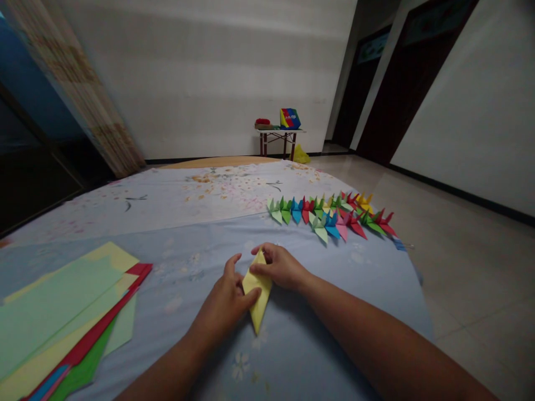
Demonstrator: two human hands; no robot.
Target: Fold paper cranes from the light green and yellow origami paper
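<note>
A folded yellow paper piece [259,298], long and pointed, lies on the pale blue floral cloth [334,345]. My left hand [228,298] presses on its left side with the thumb and fingers closed on the fold. My right hand [280,266] pinches its upper tip from the right. A row of finished paper cranes [330,217] in green, blue, red, pink and yellow stands beyond my hands, to the right.
A stack of coloured paper sheets [62,317], green, yellow and red, lies at the left. The cloth's edge drops to a tiled floor [468,267] on the right. A small table [279,139] with a colourful box stands by the far wall.
</note>
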